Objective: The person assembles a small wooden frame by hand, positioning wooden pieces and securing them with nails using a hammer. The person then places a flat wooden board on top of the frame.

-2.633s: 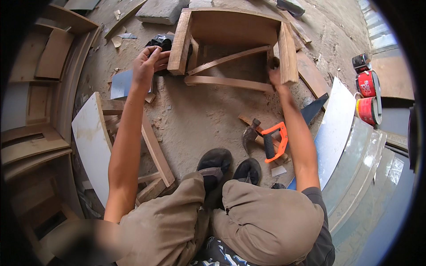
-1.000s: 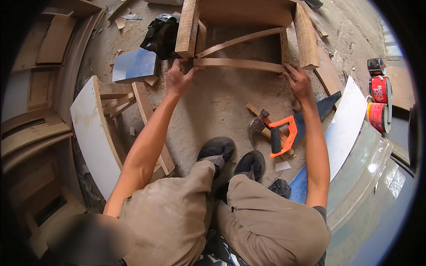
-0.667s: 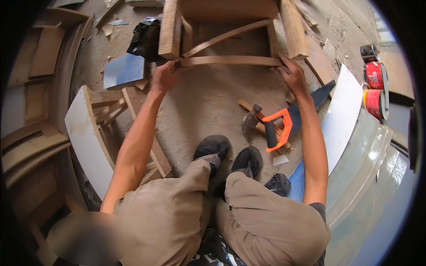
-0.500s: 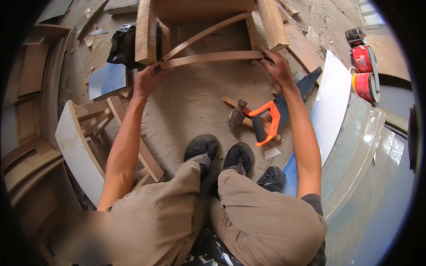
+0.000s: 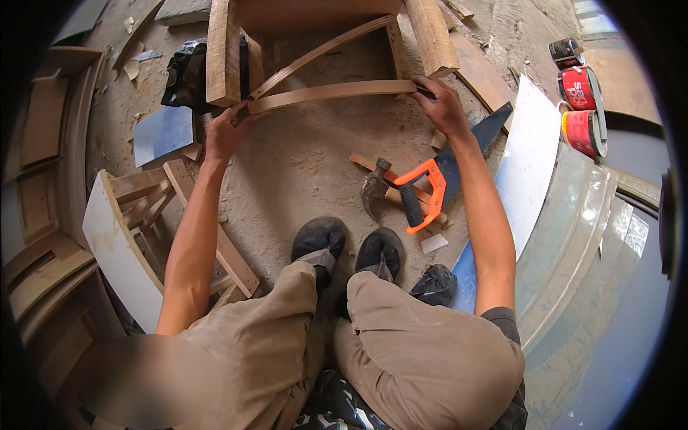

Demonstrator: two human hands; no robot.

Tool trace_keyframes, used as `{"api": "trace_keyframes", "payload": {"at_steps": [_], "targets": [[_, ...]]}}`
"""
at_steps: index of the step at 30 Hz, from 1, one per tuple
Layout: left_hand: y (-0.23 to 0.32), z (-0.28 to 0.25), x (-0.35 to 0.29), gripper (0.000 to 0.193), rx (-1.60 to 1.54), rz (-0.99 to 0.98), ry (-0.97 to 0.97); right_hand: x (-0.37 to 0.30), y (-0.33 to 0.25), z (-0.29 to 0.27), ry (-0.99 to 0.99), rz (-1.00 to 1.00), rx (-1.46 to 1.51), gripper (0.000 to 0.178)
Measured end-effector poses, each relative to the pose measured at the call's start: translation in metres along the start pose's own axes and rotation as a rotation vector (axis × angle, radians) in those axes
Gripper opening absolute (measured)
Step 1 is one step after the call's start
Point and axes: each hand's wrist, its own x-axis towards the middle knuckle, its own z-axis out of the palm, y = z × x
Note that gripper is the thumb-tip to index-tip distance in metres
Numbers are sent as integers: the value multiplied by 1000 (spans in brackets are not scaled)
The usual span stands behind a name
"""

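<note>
Two ends pinched: left hand (image 5: 225,133) and right hand (image 5: 441,109), fingers nearly closed, hold wooden slat (image 5: 333,94) along near edge of wooden frame (image 5: 223,57). Probably light, fairly stiff; grip at ends.

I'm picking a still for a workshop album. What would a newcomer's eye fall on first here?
Probably the bright orange handle of the saw, lying on the ground right of centre beside a hammer. Next comes the thin wooden strip in the upper middle, with the left hand and right hand at its ends, near a wooden frame. The red cans also stand out at upper right.
</note>
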Motion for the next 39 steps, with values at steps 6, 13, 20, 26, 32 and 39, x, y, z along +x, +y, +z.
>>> {"api": "trace_keyframes", "payload": {"at_steps": [6,13,20,26,32,39], "targets": [[-18,3,-1,49,-6,-6,-17,3,7,5,-1,-57,-41,37],[20,-2,-4,33,-175,-66,45,1,2,2,45,-83,-88,36],[30,-2,7,47,-271,-367,-62,2,-5,1,4,-31,-92,37],[33,-10,22,50,-437,-760,-209,0,11,5,53,-97,-124,37],[24,11,4,48,-640,-589,19,-4,8,13,110,-146,-151,41],[36,15,-3,49,-604,-618,118,-10,-2,22,127,136,181,40]]}}
